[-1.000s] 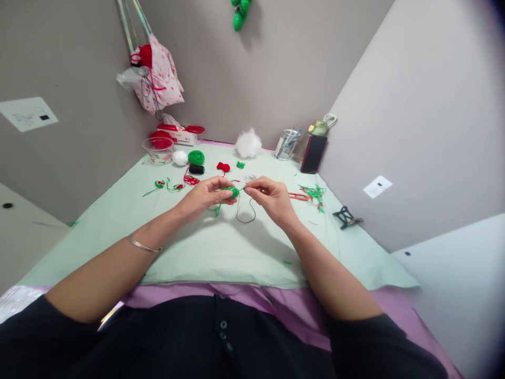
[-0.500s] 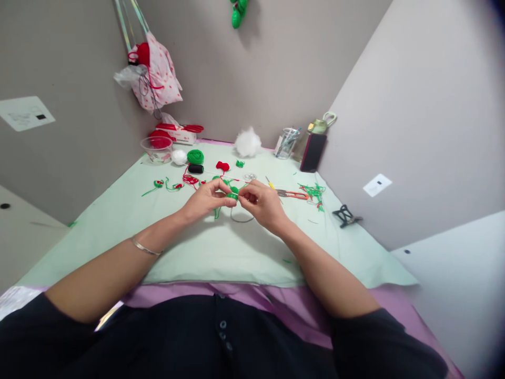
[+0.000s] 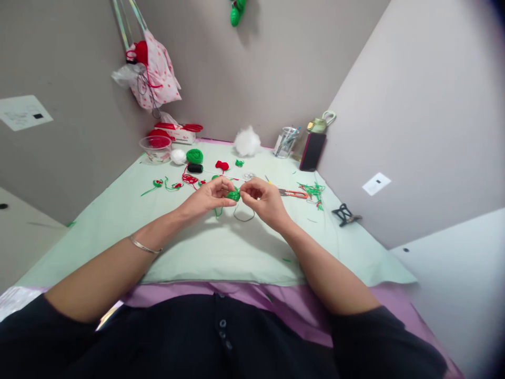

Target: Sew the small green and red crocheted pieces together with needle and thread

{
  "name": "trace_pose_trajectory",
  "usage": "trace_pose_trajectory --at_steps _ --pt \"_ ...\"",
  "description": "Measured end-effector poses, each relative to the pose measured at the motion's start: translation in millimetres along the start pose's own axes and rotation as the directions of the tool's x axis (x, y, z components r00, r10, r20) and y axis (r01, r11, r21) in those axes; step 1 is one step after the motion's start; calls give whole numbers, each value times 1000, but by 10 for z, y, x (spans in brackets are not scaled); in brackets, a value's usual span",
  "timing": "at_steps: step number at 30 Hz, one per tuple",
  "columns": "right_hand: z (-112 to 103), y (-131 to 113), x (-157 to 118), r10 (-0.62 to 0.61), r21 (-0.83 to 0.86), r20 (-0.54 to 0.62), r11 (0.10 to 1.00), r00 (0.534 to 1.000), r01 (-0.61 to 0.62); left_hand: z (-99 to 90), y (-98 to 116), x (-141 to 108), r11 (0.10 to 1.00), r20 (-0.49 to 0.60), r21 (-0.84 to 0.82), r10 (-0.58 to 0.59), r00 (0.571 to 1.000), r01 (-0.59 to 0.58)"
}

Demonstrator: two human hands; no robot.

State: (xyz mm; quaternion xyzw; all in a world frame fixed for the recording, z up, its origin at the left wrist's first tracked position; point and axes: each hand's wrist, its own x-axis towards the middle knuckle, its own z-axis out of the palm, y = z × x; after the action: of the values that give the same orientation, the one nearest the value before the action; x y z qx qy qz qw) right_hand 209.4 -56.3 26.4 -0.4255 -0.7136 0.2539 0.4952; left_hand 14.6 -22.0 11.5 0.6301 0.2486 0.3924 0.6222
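Observation:
My left hand (image 3: 211, 196) holds a small green crocheted piece (image 3: 233, 196) between thumb and fingers, above the middle of the table. My right hand (image 3: 262, 199) is pinched at the right side of that piece; what lies between its fingertips is too small to make out. Below the hands hangs a dark thread loop (image 3: 244, 219). A green yarn tail (image 3: 218, 212) shows under my left hand. Snips with orange handles (image 3: 294, 193) lie just right of my right hand.
Behind the hands are a green yarn ball (image 3: 194, 156), a black thread spool (image 3: 194, 168), a red crocheted piece (image 3: 222, 166) and white stuffing (image 3: 247, 142). Green yarn scraps (image 3: 313, 190), a phone (image 3: 313, 151) and a black claw clip (image 3: 345, 215) are on the right.
The green piece is turned a little and shows more of its surface between the hands. A thin pale line at my right fingertips no longer shows. The dark loop has shifted slightly.

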Motion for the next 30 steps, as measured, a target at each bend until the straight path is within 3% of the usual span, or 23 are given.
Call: trace_pose_trajectory --at_steps 4,9,17,21,30 --pt "-54 21 36 212 282 59 934 976 -219 -16 23 -24 998 -21 -9 -58 998 58" --pt "-122 69 54 302 376 121 868 946 -325 -50 45 -28 988 7 -133 -84 996 84" --pt "13 50 4 240 212 252 931 938 -295 -45 44 5 982 -53 -187 -47 997 37" --pt "31 48 -5 263 177 224 936 938 -305 -44 34 14 990 -97 -138 -44 994 30" --pt "27 45 -18 195 199 194 952 961 -233 -74 -24 41 983 -158 184 37 987 -8"
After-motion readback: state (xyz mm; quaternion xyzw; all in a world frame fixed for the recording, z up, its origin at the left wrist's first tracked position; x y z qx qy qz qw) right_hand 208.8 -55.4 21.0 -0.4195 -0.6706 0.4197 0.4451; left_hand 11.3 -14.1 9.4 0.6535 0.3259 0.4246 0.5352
